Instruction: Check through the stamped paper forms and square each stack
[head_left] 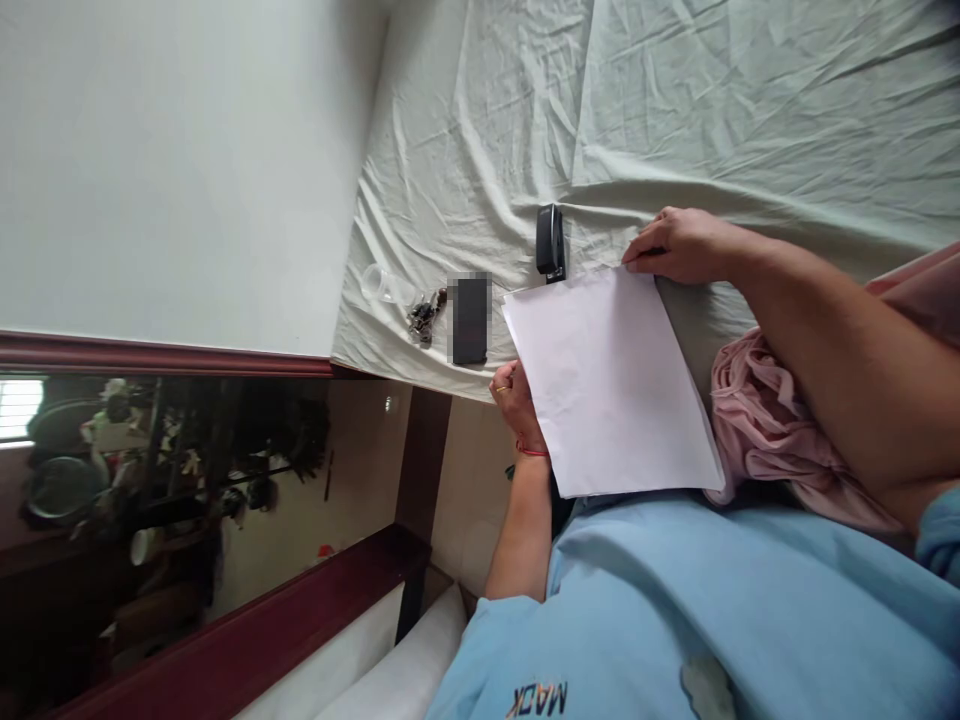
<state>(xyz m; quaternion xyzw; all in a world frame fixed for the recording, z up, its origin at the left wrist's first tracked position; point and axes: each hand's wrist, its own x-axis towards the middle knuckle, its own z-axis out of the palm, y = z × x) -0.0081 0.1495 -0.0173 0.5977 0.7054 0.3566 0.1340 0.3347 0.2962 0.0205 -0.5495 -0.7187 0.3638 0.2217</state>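
A white sheet of paper [611,385] lies tilted over my lap and the edge of a bed. My left hand [514,400], with a red thread at the wrist, pinches the sheet's left edge near its upper corner. My right hand [679,245] is closed on the sheet's far right corner, resting on the bedsheet. A black stapler [550,243] lies on the bed just beyond the paper's top edge, a little left of my right hand.
The bed is covered by a wrinkled pale green sheet [675,100]. Near its left edge lie a black phone [470,320], a bunch of keys [424,318] and a clear plastic piece [379,283]. Pink cloth [757,425] bunches under my right forearm. A white wall [172,170] stands at the left.
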